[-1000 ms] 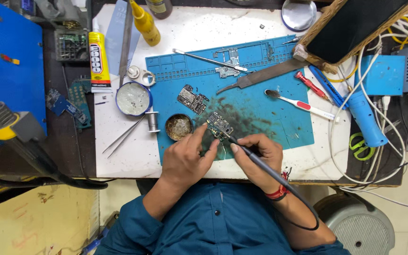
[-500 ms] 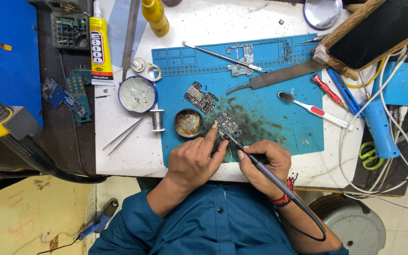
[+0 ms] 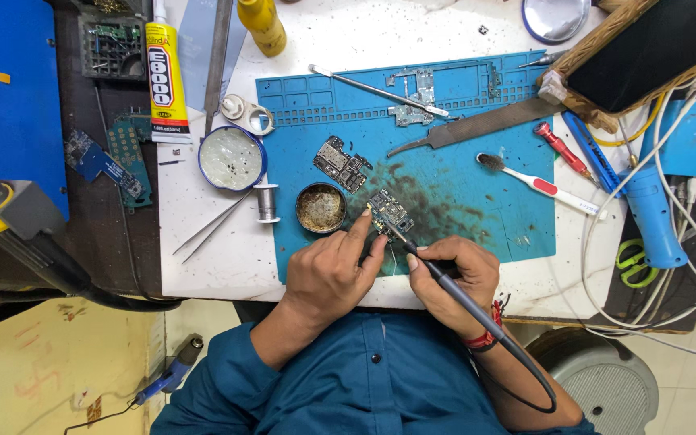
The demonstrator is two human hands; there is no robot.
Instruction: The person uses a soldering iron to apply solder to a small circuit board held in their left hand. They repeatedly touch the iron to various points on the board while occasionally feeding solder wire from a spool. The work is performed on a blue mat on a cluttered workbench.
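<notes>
We see the right hand (image 3: 453, 274) with fingers closed around a black soldering iron (image 3: 437, 270), its tip touching the small circuit board (image 3: 389, 212) on the blue mat (image 3: 493, 193). The left hand (image 3: 328, 278) has its fingers pressed together, the fingertips (image 3: 364, 217) holding the board's edge at 9 o'clock. A round tin (image 3: 321, 208) lies just beside, also at 9 o'clock of the board. A toothbrush (image 3: 537, 184) lies at 2 o'clock.

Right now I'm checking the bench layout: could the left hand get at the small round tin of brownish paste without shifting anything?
Probably yes. The left hand rests just below the round tin, whose open top faces up with nothing between them; only the solder spool stands beside it.
</notes>
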